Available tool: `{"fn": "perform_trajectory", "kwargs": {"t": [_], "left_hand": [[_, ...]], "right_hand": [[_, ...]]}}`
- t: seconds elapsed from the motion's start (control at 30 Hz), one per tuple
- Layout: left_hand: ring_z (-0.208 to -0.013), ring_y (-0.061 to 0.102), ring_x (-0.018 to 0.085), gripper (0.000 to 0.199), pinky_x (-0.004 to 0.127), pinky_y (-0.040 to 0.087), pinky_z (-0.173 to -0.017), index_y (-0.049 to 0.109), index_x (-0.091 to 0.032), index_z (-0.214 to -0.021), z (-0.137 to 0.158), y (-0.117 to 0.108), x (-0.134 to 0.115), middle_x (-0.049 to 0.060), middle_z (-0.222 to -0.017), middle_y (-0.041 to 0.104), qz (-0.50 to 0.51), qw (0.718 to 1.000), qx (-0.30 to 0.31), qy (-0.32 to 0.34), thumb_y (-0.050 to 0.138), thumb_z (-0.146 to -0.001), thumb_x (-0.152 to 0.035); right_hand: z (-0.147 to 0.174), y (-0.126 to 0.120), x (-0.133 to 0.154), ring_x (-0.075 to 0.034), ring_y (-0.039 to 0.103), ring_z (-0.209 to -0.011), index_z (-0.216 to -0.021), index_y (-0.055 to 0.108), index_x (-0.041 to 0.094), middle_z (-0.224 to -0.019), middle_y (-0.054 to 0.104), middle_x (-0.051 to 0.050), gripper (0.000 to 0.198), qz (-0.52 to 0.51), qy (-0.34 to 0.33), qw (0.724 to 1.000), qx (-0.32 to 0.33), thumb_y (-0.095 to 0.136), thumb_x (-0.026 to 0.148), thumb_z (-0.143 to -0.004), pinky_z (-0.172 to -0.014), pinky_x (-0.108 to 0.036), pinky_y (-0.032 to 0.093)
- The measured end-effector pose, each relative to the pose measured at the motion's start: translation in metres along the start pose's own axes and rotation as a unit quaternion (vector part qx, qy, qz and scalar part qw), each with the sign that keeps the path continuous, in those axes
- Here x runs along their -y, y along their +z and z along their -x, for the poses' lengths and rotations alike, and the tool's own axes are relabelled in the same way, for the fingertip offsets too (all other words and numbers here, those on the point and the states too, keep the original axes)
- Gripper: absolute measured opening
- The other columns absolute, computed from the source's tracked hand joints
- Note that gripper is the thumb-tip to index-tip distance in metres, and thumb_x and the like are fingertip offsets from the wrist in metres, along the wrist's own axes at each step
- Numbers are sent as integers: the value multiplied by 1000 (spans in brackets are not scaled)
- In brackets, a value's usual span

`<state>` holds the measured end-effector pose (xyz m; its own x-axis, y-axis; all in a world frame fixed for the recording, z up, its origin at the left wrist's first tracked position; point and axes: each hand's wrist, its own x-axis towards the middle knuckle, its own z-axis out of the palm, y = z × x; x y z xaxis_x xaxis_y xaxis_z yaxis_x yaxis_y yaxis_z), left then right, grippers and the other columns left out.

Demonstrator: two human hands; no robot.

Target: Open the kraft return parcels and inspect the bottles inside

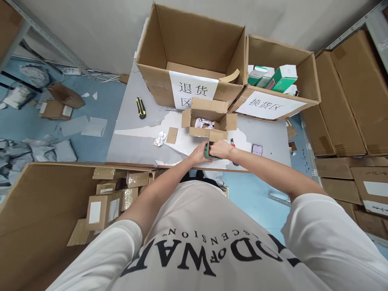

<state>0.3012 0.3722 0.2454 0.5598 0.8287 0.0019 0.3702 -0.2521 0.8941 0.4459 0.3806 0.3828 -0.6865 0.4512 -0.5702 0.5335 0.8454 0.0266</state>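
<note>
White shirt [209,246] lies nearest; left grip [199,153] clasps green box [206,150], right grip [221,149] touches it, closure unclear

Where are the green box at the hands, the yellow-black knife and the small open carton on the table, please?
Green box [206,150]: head view, its green side.
Yellow-black knife [141,108]: head view, middle of the handle.
Small open carton [200,131]: head view, its front flap.

Left carton [159,85] reads 退货区, right carton [273,50] 换货区, shirt [200,210] "OF WAR ASCENSION".
</note>
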Motion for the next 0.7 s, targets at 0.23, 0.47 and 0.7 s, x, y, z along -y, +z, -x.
{"fn": "perform_trajectory", "kwargs": {"t": [0.23,0.47,0.7], "left_hand": [[-117,55,35,83,51,44,-101,45,-15,-121,1,3,3,16,-121,57,-2,1000,-9,-4,85,-51,-35],[-119,53,35,89,51,43,-102,40,-17,-128,8,3,5,15,-125,53,-16,999,-28,-3,85,-53,-35],[-121,52,38,97,56,43,-100,39,-19,-132,8,4,-3,16,-127,53,16,998,-60,-29,88,-51,-36]], "right_hand": [[13,-4,-4,-23,65,-96,-105,64,10,-105,68,-15,25,25,-41,998,-39,47,6,-88,-64,-29,44],[70,-50,-20,-27,56,-95,-115,59,12,-104,64,-15,40,-45,-18,984,-171,63,26,-77,-73,-34,41],[127,-94,-48,-24,57,-95,-123,60,20,-106,63,-9,46,-242,32,902,-355,58,34,-79,-81,-39,45]]}}
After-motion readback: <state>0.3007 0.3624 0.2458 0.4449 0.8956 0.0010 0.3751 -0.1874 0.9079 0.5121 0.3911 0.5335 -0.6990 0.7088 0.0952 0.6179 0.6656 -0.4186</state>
